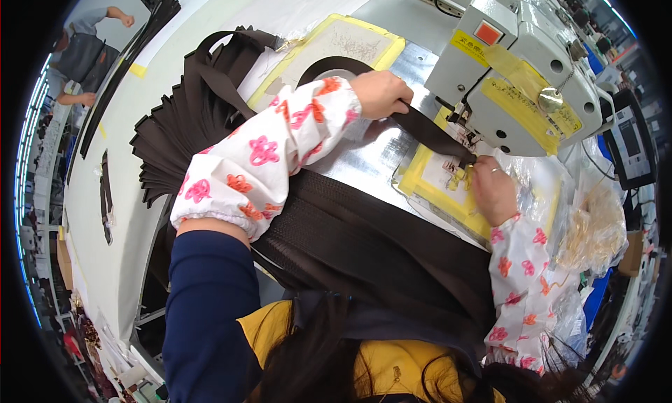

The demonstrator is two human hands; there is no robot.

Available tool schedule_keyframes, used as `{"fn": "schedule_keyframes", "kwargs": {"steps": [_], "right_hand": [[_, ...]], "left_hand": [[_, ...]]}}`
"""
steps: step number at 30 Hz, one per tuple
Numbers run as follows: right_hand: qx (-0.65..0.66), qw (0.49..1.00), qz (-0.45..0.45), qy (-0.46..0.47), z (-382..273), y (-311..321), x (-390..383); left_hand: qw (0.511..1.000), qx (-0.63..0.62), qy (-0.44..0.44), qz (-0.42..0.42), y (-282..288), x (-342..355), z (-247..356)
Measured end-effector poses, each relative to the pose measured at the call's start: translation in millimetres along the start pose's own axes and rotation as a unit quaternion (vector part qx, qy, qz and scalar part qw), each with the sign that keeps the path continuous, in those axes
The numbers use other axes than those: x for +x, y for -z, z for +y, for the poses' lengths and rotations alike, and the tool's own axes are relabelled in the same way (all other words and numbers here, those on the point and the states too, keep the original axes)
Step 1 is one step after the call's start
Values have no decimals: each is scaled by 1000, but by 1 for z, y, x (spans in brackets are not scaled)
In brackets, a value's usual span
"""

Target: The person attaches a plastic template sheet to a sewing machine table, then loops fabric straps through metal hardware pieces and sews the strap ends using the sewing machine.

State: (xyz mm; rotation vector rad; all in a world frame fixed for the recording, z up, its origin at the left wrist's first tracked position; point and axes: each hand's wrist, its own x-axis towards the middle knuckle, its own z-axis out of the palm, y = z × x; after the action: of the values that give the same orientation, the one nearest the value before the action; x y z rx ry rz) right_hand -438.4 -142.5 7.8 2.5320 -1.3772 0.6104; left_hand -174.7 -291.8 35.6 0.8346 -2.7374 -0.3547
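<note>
My left hand (381,95), in a floral sleeve, has its fingers closed on a dark brown strap (434,135) that runs down to the right. My right hand (490,186) pinches that strap's other part beside the needle area of a white sewing machine (525,102). Beneath lies a plate edged in yellow tape (434,186), on a metal bed (339,186). A wide bundle of dark straps (371,256) drapes below my hands across the front, and a fanned, folded pile of straps (161,147) sits to the left of my left forearm.
A yellow-taped board (364,35) lies at the back. A long pale table (94,193) holds dark strips, and a co-worker (87,53) works at upper left. A control panel (630,140) and crumpled clear plastic bags (595,228) are at the right.
</note>
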Motion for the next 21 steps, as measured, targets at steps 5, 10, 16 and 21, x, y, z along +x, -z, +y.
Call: {"fn": "schedule_keyframes", "kwargs": {"steps": [5, 10, 16, 21], "right_hand": [[38, 998, -48, 7, -63, -25, 61], [-81, 983, 157, 49, -76, -52, 97], [262, 953, -133, -74, -56, 37, 3], [379, 858, -282, -203, -58, 47, -14]], "left_hand": [[991, 72, 109, -19, 32, -14, -61], [916, 257, 281, 128, 30, -39, -139], [971, 12, 128, 200, 34, -36, -122], [984, 140, -11, 107, 44, -33, -15]]}}
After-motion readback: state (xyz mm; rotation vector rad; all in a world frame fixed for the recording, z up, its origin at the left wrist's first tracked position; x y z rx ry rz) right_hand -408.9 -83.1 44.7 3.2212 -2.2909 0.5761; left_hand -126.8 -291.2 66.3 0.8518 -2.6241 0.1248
